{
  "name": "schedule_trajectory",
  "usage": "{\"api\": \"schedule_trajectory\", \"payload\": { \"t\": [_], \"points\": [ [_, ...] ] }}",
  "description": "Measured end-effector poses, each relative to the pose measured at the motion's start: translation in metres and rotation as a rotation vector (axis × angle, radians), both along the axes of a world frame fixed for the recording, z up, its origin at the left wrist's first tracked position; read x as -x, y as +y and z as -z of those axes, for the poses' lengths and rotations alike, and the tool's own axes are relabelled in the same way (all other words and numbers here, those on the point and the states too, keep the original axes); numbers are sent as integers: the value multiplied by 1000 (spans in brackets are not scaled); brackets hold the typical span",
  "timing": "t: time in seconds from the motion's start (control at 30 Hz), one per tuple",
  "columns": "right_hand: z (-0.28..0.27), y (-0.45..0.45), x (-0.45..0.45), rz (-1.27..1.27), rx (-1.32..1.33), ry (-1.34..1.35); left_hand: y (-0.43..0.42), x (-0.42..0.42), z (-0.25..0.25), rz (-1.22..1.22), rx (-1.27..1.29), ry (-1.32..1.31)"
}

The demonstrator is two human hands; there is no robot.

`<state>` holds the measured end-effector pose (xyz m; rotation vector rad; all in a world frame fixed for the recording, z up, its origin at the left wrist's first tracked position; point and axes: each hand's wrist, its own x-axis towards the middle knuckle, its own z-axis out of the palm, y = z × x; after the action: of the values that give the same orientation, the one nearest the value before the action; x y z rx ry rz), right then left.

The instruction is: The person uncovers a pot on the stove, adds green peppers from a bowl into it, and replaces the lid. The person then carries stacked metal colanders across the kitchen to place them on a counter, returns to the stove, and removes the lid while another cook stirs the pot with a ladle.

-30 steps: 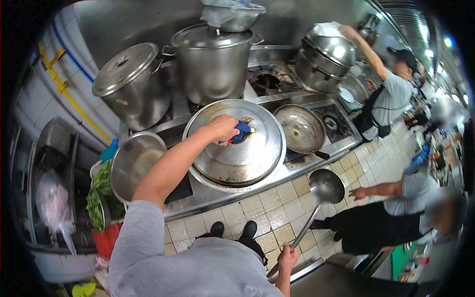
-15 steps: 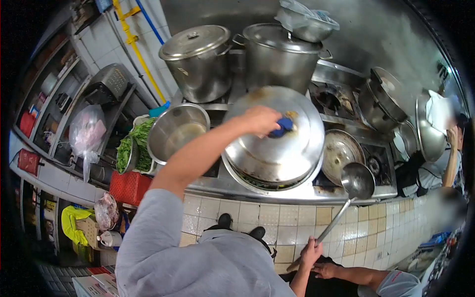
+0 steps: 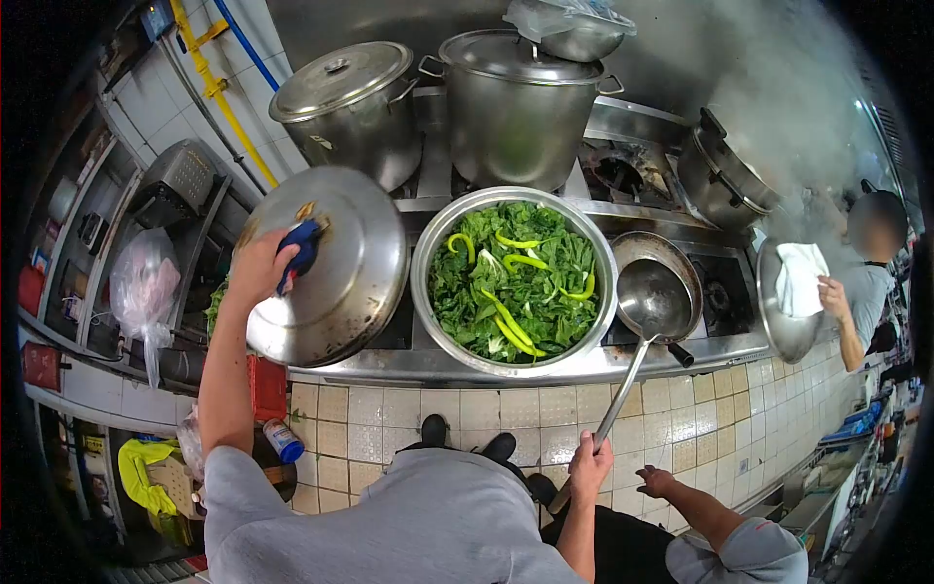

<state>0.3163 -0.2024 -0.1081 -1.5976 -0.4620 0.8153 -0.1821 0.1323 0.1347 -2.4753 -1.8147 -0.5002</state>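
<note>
My left hand (image 3: 261, 265) grips a large metal lid (image 3: 355, 277) by its top, with a dark blue cloth (image 3: 302, 248) bunched at the grip; the handle itself is hidden. The lid is tilted, left of a wide metal pot (image 3: 420, 297). Chopped leafy greens (image 3: 486, 277) fill that pot, with several long green chili peppers (image 3: 511, 331) on top. My right hand (image 3: 590, 469) is closed around the long handle of a ladle (image 3: 621, 399). The ladle's bowl is over a worn wok (image 3: 686, 282) on the stove, right of the pot; whether they touch I cannot tell.
Two tall lidded stockpots (image 3: 355, 127) (image 3: 520, 122) stand behind. At right, a co-worker (image 3: 866, 282) holds a lid (image 3: 783, 307) with a white cloth, near a steaming pot (image 3: 725, 175). Another person's hand (image 3: 657, 481) reaches in beside my right hand. A red crate (image 3: 268, 384) sits lower left.
My left hand has lifted the lid off the pot and carried it left, uncovering the greens and peppers. The ladle's bowl has moved up and left over the wok. The co-worker's lid has shifted left.
</note>
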Motion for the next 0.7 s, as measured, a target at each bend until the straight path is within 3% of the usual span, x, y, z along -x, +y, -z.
{"api": "schedule_trajectory", "payload": {
  "t": [0.17, 0.27, 0.4, 0.5, 0.57, 0.7],
  "points": [
    [-12, 9, 21, -18, 20, 19, 23, 64, 69, -181, 85, 79],
    [-6, 8, 30, -41, 21, 3, 40, 85, 104, -189, 115, 91],
    [-40, 14, 52, 36, 58, 7, 59, 94, 128, -199, 117, 18],
    [-39, 6, 41, 4, 100, -354, 68, 92, 139, -205, 128, -36],
    [-79, 9, 48, -2, 171, -471, 78, 90, 146, -198, 110, -55],
    [-123, 18, 49, -91, 215, -952, 91, 82, 157, -180, 104, -44]
  ]
}}
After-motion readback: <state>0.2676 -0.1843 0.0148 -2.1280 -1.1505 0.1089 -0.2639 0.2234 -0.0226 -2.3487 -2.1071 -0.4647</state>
